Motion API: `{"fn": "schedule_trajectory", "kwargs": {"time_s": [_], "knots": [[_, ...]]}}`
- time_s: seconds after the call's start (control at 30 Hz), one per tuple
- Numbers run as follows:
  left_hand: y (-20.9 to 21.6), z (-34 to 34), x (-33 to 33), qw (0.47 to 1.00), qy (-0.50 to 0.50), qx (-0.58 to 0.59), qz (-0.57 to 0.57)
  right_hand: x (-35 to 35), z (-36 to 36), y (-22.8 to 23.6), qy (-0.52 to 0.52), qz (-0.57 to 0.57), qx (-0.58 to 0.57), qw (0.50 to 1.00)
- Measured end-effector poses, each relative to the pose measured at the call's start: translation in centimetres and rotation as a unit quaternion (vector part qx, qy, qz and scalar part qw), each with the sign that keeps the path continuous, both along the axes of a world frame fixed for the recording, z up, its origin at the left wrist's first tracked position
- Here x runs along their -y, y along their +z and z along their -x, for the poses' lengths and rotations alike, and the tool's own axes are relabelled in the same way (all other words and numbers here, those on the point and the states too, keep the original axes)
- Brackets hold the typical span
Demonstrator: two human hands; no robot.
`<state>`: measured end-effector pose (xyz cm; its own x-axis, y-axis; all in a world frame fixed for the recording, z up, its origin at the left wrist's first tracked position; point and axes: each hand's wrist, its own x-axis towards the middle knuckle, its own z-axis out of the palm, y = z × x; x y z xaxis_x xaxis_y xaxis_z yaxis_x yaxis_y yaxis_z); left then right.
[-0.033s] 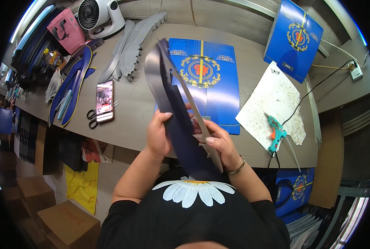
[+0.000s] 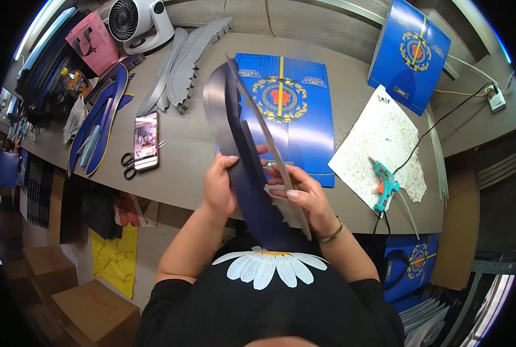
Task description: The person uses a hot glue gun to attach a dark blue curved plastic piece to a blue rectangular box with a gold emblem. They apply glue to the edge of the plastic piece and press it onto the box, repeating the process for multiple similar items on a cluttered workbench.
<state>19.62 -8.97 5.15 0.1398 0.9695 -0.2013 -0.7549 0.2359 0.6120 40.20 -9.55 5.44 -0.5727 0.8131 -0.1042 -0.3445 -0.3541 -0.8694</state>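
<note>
Both my hands hold a long dark blue card piece [image 2: 246, 150] with a grey edge, tilted upright over the table's near edge. My left hand [image 2: 220, 185] grips its left side with the thumb on top. On its right side, my right hand [image 2: 301, 194] pinches the grey strip with the fingers spread along it. Behind the piece, a flat blue box blank [image 2: 295, 110] with a gold emblem lies on the brown table [image 2: 188, 150].
A teal glue gun [image 2: 385, 186] rests on a white mat [image 2: 385, 136] to the right. A phone [image 2: 146, 140] and scissors [image 2: 129, 165] lie to the left. Grey card strips [image 2: 182, 63], a white fan [image 2: 139, 23], a pink bag [image 2: 93, 40] and a standing blue box [image 2: 408, 55] line the back.
</note>
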Motion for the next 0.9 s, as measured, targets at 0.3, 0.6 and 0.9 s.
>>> {"fn": "schedule_trajectory", "kwargs": {"time_s": [0.3,0.6,0.9], "knots": [[1.7,14.0,-9.9,0.873,0.124,-0.466,-0.077,-0.1,-4.9,3.0,-0.070,-0.247,0.418,0.871],[3.8,3.2,-3.1,0.402,-0.118,-0.745,-0.520,0.4,-7.9,2.0,0.038,-0.398,0.533,0.746],[-1.1,-0.2,2.1,0.398,-0.107,-0.730,-0.546,1.4,-9.1,2.7,0.123,-0.375,0.554,0.733]]}}
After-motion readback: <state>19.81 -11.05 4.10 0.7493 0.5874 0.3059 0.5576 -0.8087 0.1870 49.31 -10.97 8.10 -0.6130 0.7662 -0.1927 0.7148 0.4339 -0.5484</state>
